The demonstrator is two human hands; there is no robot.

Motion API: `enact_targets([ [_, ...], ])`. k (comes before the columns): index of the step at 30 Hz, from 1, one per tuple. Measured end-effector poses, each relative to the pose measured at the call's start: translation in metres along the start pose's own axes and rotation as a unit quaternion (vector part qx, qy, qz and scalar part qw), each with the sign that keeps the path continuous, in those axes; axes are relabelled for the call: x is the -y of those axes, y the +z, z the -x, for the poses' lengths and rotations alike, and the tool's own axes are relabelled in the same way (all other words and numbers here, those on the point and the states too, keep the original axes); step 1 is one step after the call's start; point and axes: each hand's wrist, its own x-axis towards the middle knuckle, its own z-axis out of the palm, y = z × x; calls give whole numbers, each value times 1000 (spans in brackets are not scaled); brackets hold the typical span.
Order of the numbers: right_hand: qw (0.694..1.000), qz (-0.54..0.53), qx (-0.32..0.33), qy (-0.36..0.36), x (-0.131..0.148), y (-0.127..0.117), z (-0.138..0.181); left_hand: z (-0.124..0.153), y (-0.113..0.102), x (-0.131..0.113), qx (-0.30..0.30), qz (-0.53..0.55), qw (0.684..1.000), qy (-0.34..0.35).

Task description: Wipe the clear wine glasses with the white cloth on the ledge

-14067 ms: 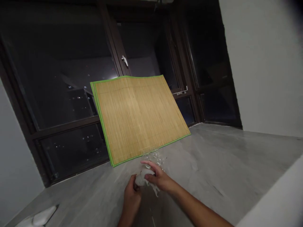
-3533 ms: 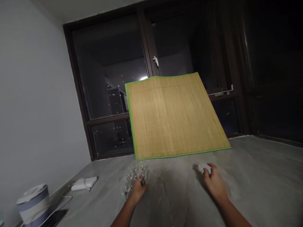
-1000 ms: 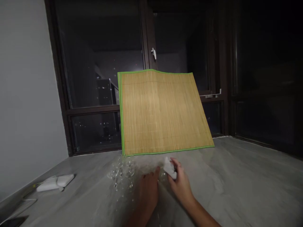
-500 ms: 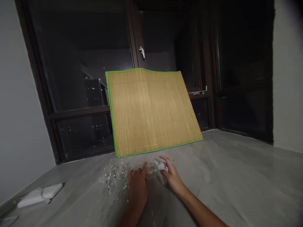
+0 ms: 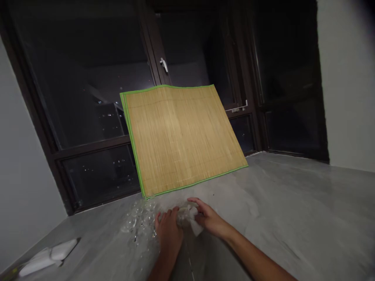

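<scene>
Low in the middle of the head view, my left hand [image 5: 169, 230] is closed round one side of a clear rounded object [image 5: 183, 219], whose exact kind I cannot make out. My right hand [image 5: 211, 223] pinches a crumpled white tissue [image 5: 195, 225] against the other side of that object. Part of the tissue hangs down toward me. Left of my left hand lies a cluster of clear, shiny, bubble-like pieces [image 5: 137, 223] on the grey marbled surface [image 5: 281, 218].
A bamboo mat [image 5: 181, 136] with green edging leans against the dark window frame [image 5: 148, 43] behind my hands. At the lower left rests a white bundle [image 5: 48, 257] with a dark band round it. Walls stand on both sides.
The view has swung slightly to the right. My right hand has drawn closer to my left, and the white tissue now lies against the clear object, hanging lower.
</scene>
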Motion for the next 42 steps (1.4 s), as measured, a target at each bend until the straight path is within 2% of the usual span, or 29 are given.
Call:
enact_targets([
  [6,997,-68,36,-6,2,1,-1,-2,-8,-5,-22,-9,1000,-1],
  [13,994,108,4,-34,-6,0,1,1,-16,-18,13,-27,998,51],
  [19,1000,20,8,-17,1,1,2,2,-10,-16,-4,-1,998,58],
  [23,992,92,-70,-41,5,2,1,1,-2,-11,-21,-4,997,68],
  [28,962,209,-168,-57,1,0,-4,0,2,-13,-44,-46,997,51],
  [32,950,191,-234,-79,-8,0,-10,1,1,-17,-61,-60,996,7],
  [34,950,174,-254,-56,-17,0,-13,2,0,-19,-68,-55,996,8],
  [36,953,162,-257,-2,-25,-1,-14,3,0,-22,-77,-44,996,25],
  [39,961,143,-226,68,-32,-3,-15,3,4,-22,-82,-27,995,59],
  [42,966,132,-216,61,-30,-3,-15,3,15,-16,-76,8,993,95],
])
